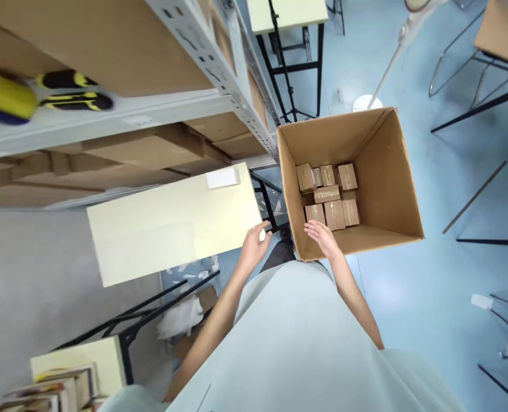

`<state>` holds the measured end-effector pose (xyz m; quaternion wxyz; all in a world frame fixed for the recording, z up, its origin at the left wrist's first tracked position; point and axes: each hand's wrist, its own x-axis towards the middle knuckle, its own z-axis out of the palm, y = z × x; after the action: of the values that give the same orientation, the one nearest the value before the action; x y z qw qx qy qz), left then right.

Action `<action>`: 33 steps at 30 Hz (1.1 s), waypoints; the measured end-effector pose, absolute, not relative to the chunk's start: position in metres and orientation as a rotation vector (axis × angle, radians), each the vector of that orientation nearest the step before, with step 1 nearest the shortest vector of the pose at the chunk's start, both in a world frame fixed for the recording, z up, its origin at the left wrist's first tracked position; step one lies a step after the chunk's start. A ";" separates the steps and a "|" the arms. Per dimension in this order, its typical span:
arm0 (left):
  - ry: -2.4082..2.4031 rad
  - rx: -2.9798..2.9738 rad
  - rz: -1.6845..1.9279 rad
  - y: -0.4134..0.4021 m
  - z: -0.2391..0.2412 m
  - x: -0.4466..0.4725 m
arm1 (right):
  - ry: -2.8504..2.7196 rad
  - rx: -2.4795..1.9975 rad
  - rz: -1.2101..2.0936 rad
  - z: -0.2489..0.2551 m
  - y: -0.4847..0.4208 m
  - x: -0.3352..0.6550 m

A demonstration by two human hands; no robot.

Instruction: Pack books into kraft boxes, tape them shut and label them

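Note:
My left hand (256, 245) is held near the right end of a pale cream table (150, 223), fingers apart with nothing in them. On that table's far right corner lies a small white box (223, 178). To the right stands a large open cardboard box (386, 171). Over its near left edge, my right hand (322, 236) reaches in, empty, fingers stretched out. Below that hand, several small taped brown cartons (333, 214) sit at the bottom of the large box. Whether the right fingertips touch a carton I cannot tell.
A metal shelf rack (232, 80) with cardboard boxes rises at the upper left. Yellow-black tools (73, 91) lie on its shelf. A white-based stand (367, 103) is behind the large box. Books (60, 392) are stacked at lower left. A chair (494, 51) stands at upper right.

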<state>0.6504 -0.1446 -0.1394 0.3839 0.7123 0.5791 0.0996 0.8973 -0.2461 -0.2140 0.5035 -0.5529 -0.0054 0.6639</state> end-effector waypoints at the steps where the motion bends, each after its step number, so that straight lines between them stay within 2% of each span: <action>1: 1.525 1.758 0.266 -0.162 -0.136 0.637 | -0.040 -1.339 1.619 -0.210 -0.249 0.892; 6: 1.684 1.561 0.445 -0.210 -0.115 0.590 | -0.182 -1.363 1.702 -0.189 -0.255 0.865; 15: 1.603 1.473 0.857 -0.217 -0.078 0.531 | -0.515 -1.418 1.657 -0.114 -0.257 0.773; 24: 1.714 1.227 1.230 -0.272 -0.051 0.334 | -1.111 -1.285 1.800 -0.031 -0.242 0.563; 33: 2.004 0.804 1.673 -0.377 -0.026 0.155 | -1.541 -1.135 2.060 0.004 -0.248 0.353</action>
<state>0.1549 -0.3772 -0.0265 0.2038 0.2881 0.7183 0.5996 0.3532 -0.2483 0.0043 0.1644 -0.3982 -0.5406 0.7226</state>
